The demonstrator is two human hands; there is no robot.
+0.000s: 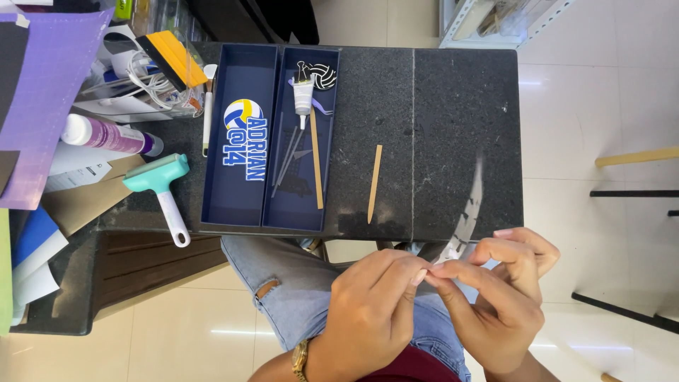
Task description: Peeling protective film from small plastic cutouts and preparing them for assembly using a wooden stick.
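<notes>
Both hands meet just below the front edge of a black stone table (453, 127). My left hand (371, 304) and my right hand (498, 297) pinch the lower end of a clear, shiny strip of film (470, 205) between thumb and fingertips. The strip curves up over the table's right part. A thin wooden stick (374, 182) lies on the stone to the left of the strip. Further left stands a dark blue shadow-box frame (267, 134) in two halves, with a volleyball sticker (242, 117) and blue lettering in one half.
In the frame's right half lie a small glue tube (303, 95), a wooden stick (316, 166) and a black-and-white volleyball cutout (324, 76). A teal roller (161, 185), a purple bottle (106, 136), cables and paper sheets crowd the left side. Pale floor tiles lie below.
</notes>
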